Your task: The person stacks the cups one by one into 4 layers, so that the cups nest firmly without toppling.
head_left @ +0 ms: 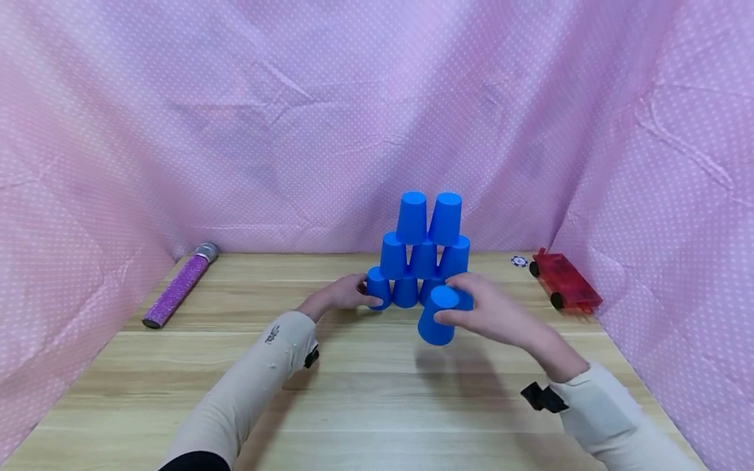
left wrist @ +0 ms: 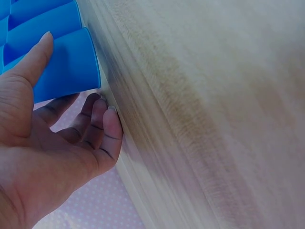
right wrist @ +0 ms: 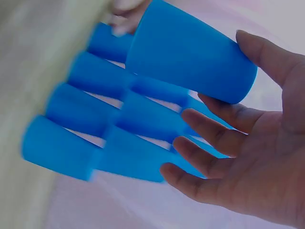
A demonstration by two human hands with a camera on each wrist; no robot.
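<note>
Blue cups stand upside down in a stepped stack, with several in the bottom row, three in the middle row (head_left: 423,260) and two on top (head_left: 413,219). My left hand (head_left: 347,292) is at the leftmost bottom cup (head_left: 378,286); in the left wrist view the thumb lies on its front and the fingers reach behind it. In front of the stack's right side, my right hand (head_left: 497,313) pinches a single blue cup (right wrist: 190,52) near its narrow closed end. That cup is raised off the table, mouth down and slightly tilted, partly hiding the bottom row in the head view.
A purple glittery microphone (head_left: 182,288) lies at the table's left. Toward the right back are a transparent red toy car (head_left: 567,281) and a poker chip (head_left: 519,261). Pink dotted cloth (head_left: 294,131) hangs around the back and sides of the wooden table (head_left: 353,405).
</note>
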